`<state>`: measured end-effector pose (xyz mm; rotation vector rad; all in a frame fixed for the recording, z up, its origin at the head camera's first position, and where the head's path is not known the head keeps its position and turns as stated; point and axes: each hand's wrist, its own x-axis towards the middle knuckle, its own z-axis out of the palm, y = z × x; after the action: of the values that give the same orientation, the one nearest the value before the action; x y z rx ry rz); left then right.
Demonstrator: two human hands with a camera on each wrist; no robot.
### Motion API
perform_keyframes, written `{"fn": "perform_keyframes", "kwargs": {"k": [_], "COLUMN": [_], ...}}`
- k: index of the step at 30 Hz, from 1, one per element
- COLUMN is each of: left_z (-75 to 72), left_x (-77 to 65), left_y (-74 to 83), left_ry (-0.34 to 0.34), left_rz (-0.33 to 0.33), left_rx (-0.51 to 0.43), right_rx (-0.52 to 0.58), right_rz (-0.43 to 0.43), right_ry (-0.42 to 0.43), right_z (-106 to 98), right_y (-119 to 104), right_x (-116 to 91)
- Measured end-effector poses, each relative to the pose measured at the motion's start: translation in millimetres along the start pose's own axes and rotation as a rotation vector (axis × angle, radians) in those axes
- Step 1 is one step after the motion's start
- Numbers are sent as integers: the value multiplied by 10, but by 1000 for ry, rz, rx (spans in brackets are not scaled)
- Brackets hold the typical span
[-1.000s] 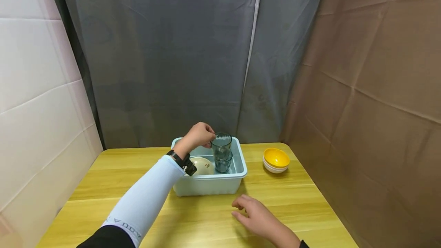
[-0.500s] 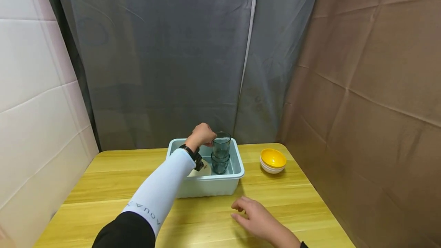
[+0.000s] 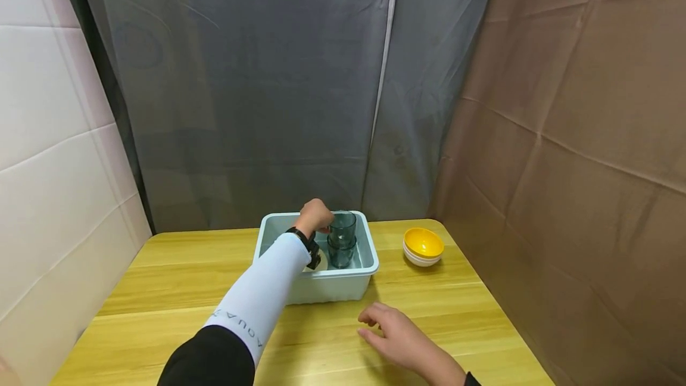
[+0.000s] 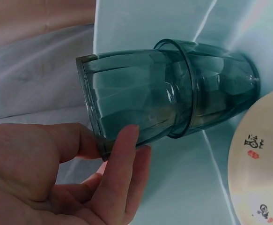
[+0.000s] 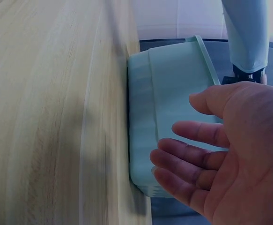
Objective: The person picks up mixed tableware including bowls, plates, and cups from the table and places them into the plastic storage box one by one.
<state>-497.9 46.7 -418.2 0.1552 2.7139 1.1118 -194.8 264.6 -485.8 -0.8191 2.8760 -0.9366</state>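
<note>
My left hand reaches into a pale blue plastic basin and pinches the rim of a teal glass tumbler between thumb and fingers. The tumbler's base sits inside a second tumbler, which stands on the basin floor. Beside them lies a cream plate or bowl with small printed marks, mostly hidden by my left wrist in the head view. In front of the basin, my right hand hovers over the table with relaxed fingers and nothing in them.
A yellow bowl rests on a white bowl to the right of the basin. The wooden table ends at a grey curtain behind, with a brown curtain on the right.
My left hand has lowered slightly, the pinched tumbler going down with it into the other one. The left forearm has swung rightward. My right hand stays nearly still.
</note>
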Motion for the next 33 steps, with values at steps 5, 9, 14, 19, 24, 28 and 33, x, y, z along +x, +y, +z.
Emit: {"fn": "perform_keyframes", "kwargs": {"k": [5, 9, 14, 19, 24, 28, 33], "left_z": [52, 73, 105, 38, -55, -92, -126], "left_x": [-1, -42, -63, -378, -813, -966, -954], "left_y": [16, 23, -28, 76, 241, 271, 232], "left_ry": [-6, -5, -47, -48, -7, -8, -21], "left_rz": [31, 36, 3, -11, -26, -20, -1], "left_rx": [54, 106, 94, 76, 28, 2, -10], "right_rx": [1, 4, 5, 6, 13, 20, 20], "right_rz": [-13, -13, 3, -2, -3, 2, 13], "right_ry": [12, 11, 0, 2, -1, -6, -14], "right_z": [-9, -8, 21, 43, 41, 39, 35], "right_y": [-34, -43, -45, -52, -56, -51, -37], "right_x": [3, 19, 19, 10, 10, 15, 25]}}
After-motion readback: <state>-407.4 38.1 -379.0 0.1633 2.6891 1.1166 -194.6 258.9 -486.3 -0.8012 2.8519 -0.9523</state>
